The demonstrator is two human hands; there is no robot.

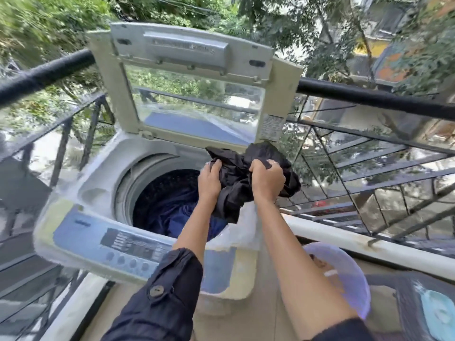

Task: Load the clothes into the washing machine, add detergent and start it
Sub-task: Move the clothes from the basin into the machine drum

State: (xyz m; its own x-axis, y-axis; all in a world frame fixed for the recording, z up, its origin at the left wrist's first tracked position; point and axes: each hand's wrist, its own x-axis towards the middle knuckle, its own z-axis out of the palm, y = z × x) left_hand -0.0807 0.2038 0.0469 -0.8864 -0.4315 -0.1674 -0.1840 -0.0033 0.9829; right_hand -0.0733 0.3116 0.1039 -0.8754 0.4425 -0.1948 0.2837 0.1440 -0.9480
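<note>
A top-loading washing machine (98, 183) stands on a balcony with its lid (187, 77) raised upright. Dark blue clothes (172, 212) lie inside the drum. A crumpled black garment (236, 178) hangs over the drum's right rim. My left hand (209, 180) grips its left side and my right hand (267, 180) grips its right side, both closed on the cloth. The control panel (130, 244) with its row of buttons runs along the near edge. No detergent is in view.
A black metal railing (369, 97) runs behind and to the right of the machine. A pale plastic basin (344, 274) sits on the floor at the lower right, with a dark chair or crate (423, 303) beside it. Trees fill the background.
</note>
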